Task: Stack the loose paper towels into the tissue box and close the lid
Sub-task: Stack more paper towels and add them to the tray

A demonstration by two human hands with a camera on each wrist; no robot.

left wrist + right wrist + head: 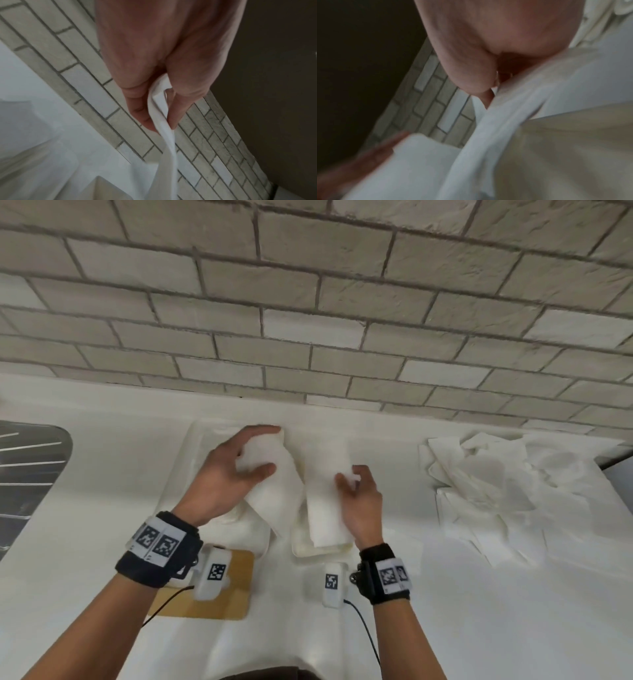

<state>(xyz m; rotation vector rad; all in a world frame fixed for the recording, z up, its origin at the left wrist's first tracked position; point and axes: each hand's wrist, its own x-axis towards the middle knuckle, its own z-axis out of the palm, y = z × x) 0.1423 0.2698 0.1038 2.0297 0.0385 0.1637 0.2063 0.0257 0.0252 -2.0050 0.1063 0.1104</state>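
Right wrist view heavily motion-blurred: right hand (471, 47) fingertips lost behind folded towel (513, 121). Tissue box (318, 549) interior hidden under second towel (327, 494). Left hand (227, 474) covers upper part of towel sheet (274, 487). Dark panel (27, 474) cut off at left edge; kind indeterminate. Wooden board (239, 577) partly hidden behind left wrist camera (212, 577).

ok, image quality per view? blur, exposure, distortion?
Head: bright, brick wall lines bowed by the wide lens, right hand slightly smeared. Left wrist: dim, left hand and pinched paper towel fairly sharp. Right wrist: dim, heavy motion blur.
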